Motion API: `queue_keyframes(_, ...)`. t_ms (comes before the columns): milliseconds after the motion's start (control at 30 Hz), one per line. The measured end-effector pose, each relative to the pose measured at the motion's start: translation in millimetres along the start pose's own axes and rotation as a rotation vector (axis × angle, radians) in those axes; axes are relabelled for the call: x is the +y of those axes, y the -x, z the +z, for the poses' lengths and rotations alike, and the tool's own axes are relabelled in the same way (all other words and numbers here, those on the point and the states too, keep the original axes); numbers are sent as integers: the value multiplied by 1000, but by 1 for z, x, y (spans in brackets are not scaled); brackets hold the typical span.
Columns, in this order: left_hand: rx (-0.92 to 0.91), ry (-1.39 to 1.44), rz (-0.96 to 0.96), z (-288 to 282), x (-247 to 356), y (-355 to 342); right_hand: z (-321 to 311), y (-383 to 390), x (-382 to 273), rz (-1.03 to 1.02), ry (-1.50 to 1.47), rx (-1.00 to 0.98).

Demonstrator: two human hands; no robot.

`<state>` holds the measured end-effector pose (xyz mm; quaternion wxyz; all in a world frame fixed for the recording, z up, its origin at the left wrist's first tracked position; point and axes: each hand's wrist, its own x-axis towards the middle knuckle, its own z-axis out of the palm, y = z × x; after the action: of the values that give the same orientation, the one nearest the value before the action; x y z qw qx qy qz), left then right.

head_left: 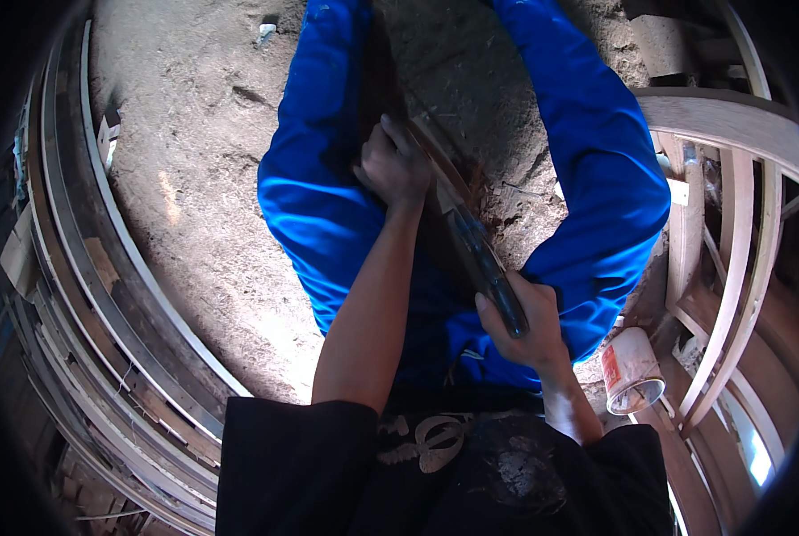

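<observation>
My right hand (526,326) is closed round the dark, rounded handle of a long, knife-like tool (481,255). It slants up and to the left between my thighs, toward my other hand; its far end blends into a brown strip (448,170), so its exact kind is unclear. My left hand (395,165) is curled into a grip beside that strip, at a long dark piece (383,76) lying in the shade along my left leg. What the left fingers hold is hidden from above.
Long wooden strips and boards (118,295) are piled along the left side. Curved wooden frame pieces (730,116) stand at the right. A stained white bucket (631,368) lies tipped by my right thigh. Dusty ground (185,125) stretches between, with small scraps between my legs.
</observation>
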<state>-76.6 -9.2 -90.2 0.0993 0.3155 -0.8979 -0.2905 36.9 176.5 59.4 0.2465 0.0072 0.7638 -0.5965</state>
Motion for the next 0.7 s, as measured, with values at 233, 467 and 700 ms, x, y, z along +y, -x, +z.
queue_keyframes(233, 26, -90, 76, 1, -3, 0, -9, 17, -10, 104, 53, -59)
queue_keyframes(467, 76, -56, 278, 3, -4, -3, -10, -3, -14, 69, 22, -30)
queue_keyframes(700, -64, -134, 121, -2, -1, -5, -11, 12, -11, 119, 79, -51)
